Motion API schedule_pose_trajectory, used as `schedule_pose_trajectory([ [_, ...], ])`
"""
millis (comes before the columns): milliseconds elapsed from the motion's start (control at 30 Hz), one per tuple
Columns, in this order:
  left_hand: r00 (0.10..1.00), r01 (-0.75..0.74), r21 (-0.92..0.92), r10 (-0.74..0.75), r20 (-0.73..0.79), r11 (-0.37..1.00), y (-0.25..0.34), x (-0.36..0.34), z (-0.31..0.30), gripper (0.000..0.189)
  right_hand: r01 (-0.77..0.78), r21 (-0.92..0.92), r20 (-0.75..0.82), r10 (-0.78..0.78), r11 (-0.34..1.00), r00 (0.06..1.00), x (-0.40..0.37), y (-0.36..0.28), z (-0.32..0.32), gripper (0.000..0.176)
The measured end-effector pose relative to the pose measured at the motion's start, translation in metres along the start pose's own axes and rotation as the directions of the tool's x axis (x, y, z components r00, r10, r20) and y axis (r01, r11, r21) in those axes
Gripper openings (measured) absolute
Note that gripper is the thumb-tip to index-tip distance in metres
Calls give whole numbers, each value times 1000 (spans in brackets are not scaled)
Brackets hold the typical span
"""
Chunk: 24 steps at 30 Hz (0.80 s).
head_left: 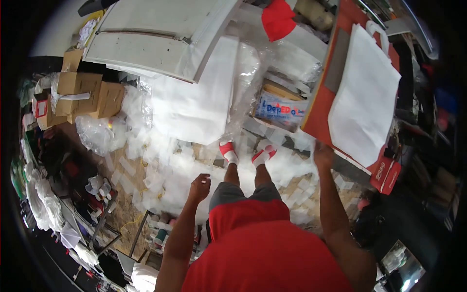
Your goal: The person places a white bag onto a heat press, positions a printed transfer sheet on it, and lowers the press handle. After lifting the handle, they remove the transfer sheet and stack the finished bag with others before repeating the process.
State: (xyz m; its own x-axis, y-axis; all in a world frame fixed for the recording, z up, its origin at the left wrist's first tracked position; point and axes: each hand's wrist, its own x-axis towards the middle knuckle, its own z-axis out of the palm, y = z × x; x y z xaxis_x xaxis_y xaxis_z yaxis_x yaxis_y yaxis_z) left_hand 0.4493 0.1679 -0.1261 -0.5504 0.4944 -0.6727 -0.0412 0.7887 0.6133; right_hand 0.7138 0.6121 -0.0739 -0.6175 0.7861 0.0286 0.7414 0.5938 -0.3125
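My left hand (pixel 199 188) hangs free over the littered floor, its fingers loosely bent and holding nothing visible. My right hand (pixel 323 155) is at the near edge of the red-topped table (pixel 318 109), its fingers in shadow; I cannot tell whether it grips anything. On that table lies a white fabric bag (pixel 362 92) with a loop handle, just beyond the right hand. A red box with white lettering (pixel 386 175) sits at the table's corner. Left of the right hand, a blue-and-white printed pack (pixel 280 107) rests in an open compartment.
White scraps and translucent plastic (pixel 170 165) cover the floor around my feet. A large white sheet (pixel 194 104) spreads ahead, below a white panel table (pixel 155 36). Cardboard boxes (pixel 80 92) are stacked at left beside a clear plastic bag (pixel 99 134). A metal frame (pixel 104 224) stands at lower left.
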Motion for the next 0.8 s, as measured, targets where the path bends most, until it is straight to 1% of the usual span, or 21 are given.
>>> schedule_pose_trajectory([
  [33, 1000, -10, -1, 10, 5, 1000, 23, 4, 2, 25, 9, 150, 176, -36, 989, 984, -14, -27, -22, 20],
  [100, 985, -142, -116, 152, 83, 983, 70, 5, 8, 34, -273, 415, 576, -18, 868, 817, -35, -77, -77, 15],
  [133, 970, -132, -226, 173, 169, 965, 89, 6, 13, 41, -555, 463, 726, 64, 691, 685, -34, -104, -113, 18],
  [167, 946, -113, -331, 203, 253, 937, 108, 7, 19, 48, -634, 519, 737, 75, 573, 671, -37, -110, -137, 19],
  [200, 941, -127, -325, 217, 258, 937, 139, 2, 20, 48, -696, 566, 747, 81, 441, 659, -40, -111, -153, 21],
  [267, 853, 228, -620, 153, 499, 751, 210, -20, 11, 55, -714, 591, 734, 116, 376, 669, -46, -95, -171, 27],
  [300, 846, 210, -615, 174, 504, 760, 234, -27, 8, 55, -731, 606, 731, 142, 316, 667, -48, -86, -181, 35],
  [367, 699, 378, -682, 290, 654, 627, 276, -37, 5, 56, -671, 675, 633, 226, 309, 741, -49, -89, -207, 41],
  [400, 688, 361, -676, 306, 658, 642, 292, -40, 7, 56, -621, 721, 547, 298, 308, 782, -50, -90, -221, 49],
  [433, 719, 209, -641, 328, 613, 739, 307, -43, 9, 56, -602, 751, 530, 294, 271, 795, -51, -84, -234, 62],
  [467, 743, 49, -582, 360, 565, 812, 322, -47, 11, 56, -582, 769, 506, 305, 264, 807, -54, -79, -244, 62],
  [500, 787, -13, -557, 353, 507, 830, 339, -53, 11, 53, -548, 786, 461, 319, 286, 828, -56, -73, -252, 60],
  [533, 778, -39, -550, 371, 508, 834, 355, -59, 12, 53, -512, 802, 415, 330, 307, 848, -59, -67, -260, 58],
  [567, 809, -115, -545, 396, 434, 831, 370, -65, 14, 53, -258, 706, 200, 164, 659, 966, -63, -49, -254, 48],
  [600, 834, -189, -535, 423, 356, 823, 383, -69, 16, 52, -241, 715, 174, 168, 656, 970, -68, -31, -255, 48],
  [633, 837, -211, -550, 440, 326, 808, 394, -72, 18, 48, -360, 914, 334, 157, 187, 929, -66, -27, -270, 43],
  [667, 829, -231, -543, 455, 324, 807, 399, -70, 19, 48, -421, 846, 461, 51, -327, 886, -66, -24, -284, 37],
  [700, 799, -68, -678, 447, 403, 732, 401, -64, 20, 43, -338, 869, 368, 17, -361, 929, -67, -21, -296, 31],
  [733, 754, 110, -769, 452, 477, 629, 406, -62, 22, 38, -318, 876, 347, 15, -363, 938, -69, -10, -295, 31],
  [767, 761, 35, -754, 471, 445, 656, 417, -68, 25, 29, -324, 944, 329, 103, -60, 939, -71, 4, -289, 29],
  [800, 755, 16, -751, 485, 442, 660, 424, -70, 32, 29, -324, 913, 282, 189, 248, 941, -72, 17, -285, 27],
])
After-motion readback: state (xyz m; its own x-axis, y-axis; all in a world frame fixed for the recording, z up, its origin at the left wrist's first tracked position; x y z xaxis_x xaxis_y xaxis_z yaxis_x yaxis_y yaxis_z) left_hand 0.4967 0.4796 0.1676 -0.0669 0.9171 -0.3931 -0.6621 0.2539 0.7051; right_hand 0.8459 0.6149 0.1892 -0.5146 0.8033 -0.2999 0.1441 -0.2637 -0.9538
